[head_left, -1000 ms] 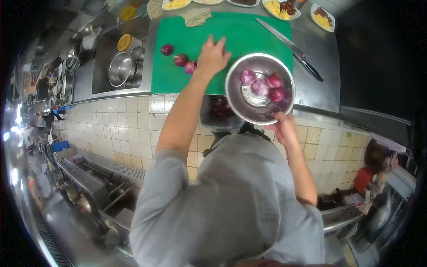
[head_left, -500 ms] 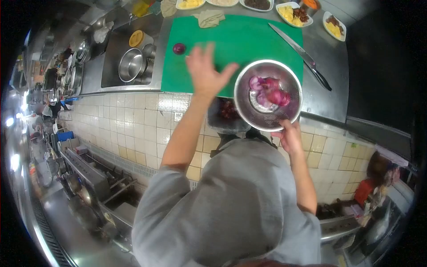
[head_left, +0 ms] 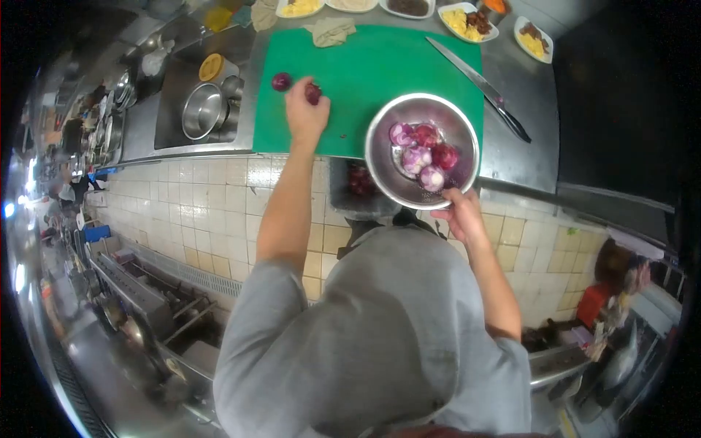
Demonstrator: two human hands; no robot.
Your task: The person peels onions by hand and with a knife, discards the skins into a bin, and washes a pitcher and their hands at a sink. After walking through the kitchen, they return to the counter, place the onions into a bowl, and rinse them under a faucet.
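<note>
My left hand (head_left: pixel 305 117) is closed around a red onion (head_left: pixel 313 93) over the left part of the green cutting board (head_left: pixel 409 62). Just left of those fingers, a second red onion (head_left: pixel 281 81) lies on the board. My right hand (head_left: pixel 461 213) grips the near rim of a steel colander (head_left: pixel 376 157), its thumb over the edge. The colander is tilted toward me and overlaps the board's front edge. Several red onions (head_left: pixel 417 158), purple and whitish, sit inside it.
A long knife (head_left: pixel 478 87) lies across the board's right edge. A folded cloth (head_left: pixel 332 31) and plates of food (head_left: pixel 467 22) line the back. At left, a sink holds a steel pot (head_left: pixel 204 111). Below the counter stands a bin (head_left: pixel 358 208) with dark red scraps.
My left hand, spread open before, has moved left and closed on a red onion. More onions show in the colander, and they lie apart. The whole view has shifted slightly.
</note>
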